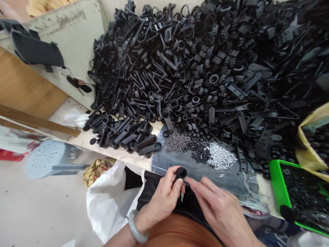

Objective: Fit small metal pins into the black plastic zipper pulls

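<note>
Over on the far left, a black bracket (38,51) juts out on a pale panel (77,24), and keys (78,84) dangle from it. Below that, a blue-grey stool (46,159) stands on the floor, with a crumpled tan bundle (97,170) near it and a white sack (105,202) just beside.

Onto the bench (157,128) now: a row of black handles (123,135) lies along the front edge, and a huge heap of black parts (164,61) towers behind it.

Here comes the left hand (163,195), pale bangle (136,226) on the wrist, its grip pinching a black ring-ended part (181,172) in front of the bench, low over the person's lap. Right beside it, the right hand (218,202) has its fingertips up against the lower side of that part, where something small and shiny shows; whether this grip pinches it, I cannot tell.

Beyond the hands, a dark board (174,163) carries three little piles: brownish-grey bits (177,141), small black pieces (199,152) and silvery pins (221,156). Far right, a green tray (277,185) brims with dark bits, a yellow sack (305,137) just behind.
</note>
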A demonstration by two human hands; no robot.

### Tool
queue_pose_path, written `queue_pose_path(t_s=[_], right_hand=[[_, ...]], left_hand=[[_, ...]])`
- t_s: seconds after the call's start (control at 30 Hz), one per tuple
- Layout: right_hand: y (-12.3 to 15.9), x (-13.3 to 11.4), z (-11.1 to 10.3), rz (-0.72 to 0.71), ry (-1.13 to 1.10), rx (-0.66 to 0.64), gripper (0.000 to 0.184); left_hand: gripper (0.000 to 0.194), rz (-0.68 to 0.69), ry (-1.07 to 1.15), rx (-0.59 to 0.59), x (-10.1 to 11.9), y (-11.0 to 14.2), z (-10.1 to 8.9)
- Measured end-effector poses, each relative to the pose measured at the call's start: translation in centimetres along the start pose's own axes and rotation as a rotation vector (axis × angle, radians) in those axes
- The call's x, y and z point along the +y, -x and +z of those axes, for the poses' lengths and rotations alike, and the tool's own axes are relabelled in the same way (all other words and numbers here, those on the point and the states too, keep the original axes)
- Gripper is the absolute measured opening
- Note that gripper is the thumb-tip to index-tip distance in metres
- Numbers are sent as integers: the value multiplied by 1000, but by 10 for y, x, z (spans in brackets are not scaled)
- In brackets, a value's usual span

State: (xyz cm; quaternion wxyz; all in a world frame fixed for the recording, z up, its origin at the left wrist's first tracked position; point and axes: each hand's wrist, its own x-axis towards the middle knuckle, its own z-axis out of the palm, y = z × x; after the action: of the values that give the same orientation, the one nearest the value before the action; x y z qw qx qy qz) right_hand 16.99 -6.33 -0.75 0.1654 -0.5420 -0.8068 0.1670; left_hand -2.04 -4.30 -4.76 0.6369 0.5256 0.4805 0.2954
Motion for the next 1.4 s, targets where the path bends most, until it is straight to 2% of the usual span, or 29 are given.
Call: queue_pose_path(t_s=[0.27, 0.47, 0.9, 1.2, 1.4], right_hand=[[2, -1, 3, 6, 59, -35, 42], [4, -3, 1, 38, 48, 31, 41], [-2, -4, -1, -38, 141, 10, 43], [-3, -7, 2, -70, 196, 90, 42], [-3, -8, 4, -67, 183, 82, 42]], left_hand=[[32, -4, -5, 7, 0, 0, 0], [32, 26, -29, -6, 1, -1, -1], [33, 27, -11, -7, -3, -1, -1], [32, 26, -40, 2, 4, 0, -1], [32, 26, -35, 6, 4, 1, 0]])
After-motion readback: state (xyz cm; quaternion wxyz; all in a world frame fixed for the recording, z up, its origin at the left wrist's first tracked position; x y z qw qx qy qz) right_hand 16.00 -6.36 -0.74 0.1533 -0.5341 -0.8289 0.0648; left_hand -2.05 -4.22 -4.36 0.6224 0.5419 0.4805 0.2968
